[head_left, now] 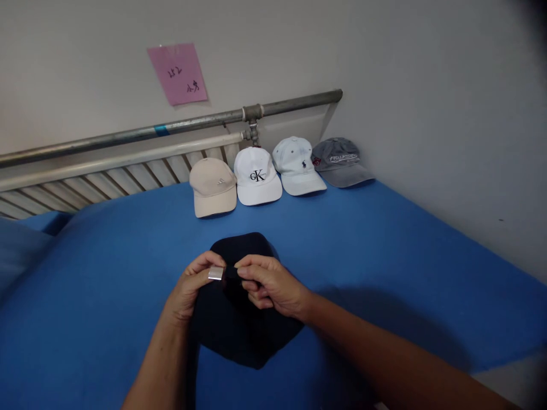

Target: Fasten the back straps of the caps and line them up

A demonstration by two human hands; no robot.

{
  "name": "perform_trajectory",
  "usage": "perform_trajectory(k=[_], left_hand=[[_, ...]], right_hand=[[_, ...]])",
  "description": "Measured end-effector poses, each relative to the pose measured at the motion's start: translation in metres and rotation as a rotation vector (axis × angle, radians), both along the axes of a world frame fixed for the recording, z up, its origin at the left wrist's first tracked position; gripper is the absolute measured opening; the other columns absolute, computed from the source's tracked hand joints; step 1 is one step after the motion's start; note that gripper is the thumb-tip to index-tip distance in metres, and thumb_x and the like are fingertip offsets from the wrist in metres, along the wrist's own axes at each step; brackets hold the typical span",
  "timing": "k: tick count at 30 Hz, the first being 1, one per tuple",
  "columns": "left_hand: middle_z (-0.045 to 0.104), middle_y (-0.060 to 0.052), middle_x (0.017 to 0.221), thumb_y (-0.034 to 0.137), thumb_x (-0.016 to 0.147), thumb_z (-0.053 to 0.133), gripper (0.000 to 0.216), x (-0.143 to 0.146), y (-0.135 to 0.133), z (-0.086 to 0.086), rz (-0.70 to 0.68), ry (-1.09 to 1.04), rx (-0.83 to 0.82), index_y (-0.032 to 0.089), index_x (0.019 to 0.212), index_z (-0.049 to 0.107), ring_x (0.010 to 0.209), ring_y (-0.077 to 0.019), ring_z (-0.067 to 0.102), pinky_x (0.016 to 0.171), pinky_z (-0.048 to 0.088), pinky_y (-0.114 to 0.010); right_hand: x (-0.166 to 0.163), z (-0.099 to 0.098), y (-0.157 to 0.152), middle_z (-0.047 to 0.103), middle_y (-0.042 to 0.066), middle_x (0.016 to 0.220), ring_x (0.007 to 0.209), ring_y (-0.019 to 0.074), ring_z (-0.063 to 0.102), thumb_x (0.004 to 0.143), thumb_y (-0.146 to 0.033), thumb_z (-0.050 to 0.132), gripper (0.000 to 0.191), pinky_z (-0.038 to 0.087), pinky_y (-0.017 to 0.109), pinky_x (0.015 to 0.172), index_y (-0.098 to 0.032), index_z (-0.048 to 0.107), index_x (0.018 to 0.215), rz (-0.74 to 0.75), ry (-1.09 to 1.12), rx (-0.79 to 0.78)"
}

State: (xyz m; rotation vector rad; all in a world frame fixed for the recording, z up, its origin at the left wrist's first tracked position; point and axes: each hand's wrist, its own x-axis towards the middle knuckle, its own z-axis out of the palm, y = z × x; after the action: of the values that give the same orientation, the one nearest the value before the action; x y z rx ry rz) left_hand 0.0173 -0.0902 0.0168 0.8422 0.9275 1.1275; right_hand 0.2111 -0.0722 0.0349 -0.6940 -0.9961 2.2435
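Note:
A dark navy cap [239,330] lies on the blue mattress [384,239] right in front of me. My left hand [194,285] pinches the silver metal buckle [216,274] of the cap's back strap. My right hand [269,285] grips the dark strap just beside the buckle, fingers curled over the cap. Both hands meet above the cap's middle.
Several caps stand in a row against the bed rail: a beige cap [212,185], a white lettered cap [256,175], a pale blue cap [297,165] and a grey cap [339,161]. A metal pipe rail [171,126] and a pink note [177,73] are on the wall behind.

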Motion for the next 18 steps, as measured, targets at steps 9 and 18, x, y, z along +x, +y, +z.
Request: perform_trajectory(k=[9, 18], left_hand=[[0.061, 0.004, 0.068, 0.030, 0.066, 0.080, 0.017, 0.0004, 0.0012, 0.0022, 0.028, 0.068, 0.024, 0.021, 0.075, 0.069, 0.058, -0.0065, 0.051, 0.056, 0.039, -0.016], [0.063, 0.004, 0.071, 0.031, 0.061, 0.083, 0.020, 0.0040, 0.0015, 0.0095, 0.046, 0.145, 0.005, 0.020, 0.073, 0.071, 0.063, -0.0060, 0.052, 0.061, 0.040, -0.015]], right_hand=[[0.0006, 0.0018, -0.0013, 0.041, -0.010, 0.051, 0.036, 0.0012, 0.024, 0.076, -0.027, 0.063, 0.012, 0.015, 0.015, 0.033, -0.018, 0.059, 0.082, 0.032, -0.048, 0.013], [-0.0010, 0.0018, -0.0014, 0.040, -0.010, 0.052, 0.036, 0.0011, 0.023, 0.077, -0.028, 0.064, 0.013, 0.016, 0.016, 0.034, -0.018, 0.058, 0.084, 0.031, -0.017, 0.006]])
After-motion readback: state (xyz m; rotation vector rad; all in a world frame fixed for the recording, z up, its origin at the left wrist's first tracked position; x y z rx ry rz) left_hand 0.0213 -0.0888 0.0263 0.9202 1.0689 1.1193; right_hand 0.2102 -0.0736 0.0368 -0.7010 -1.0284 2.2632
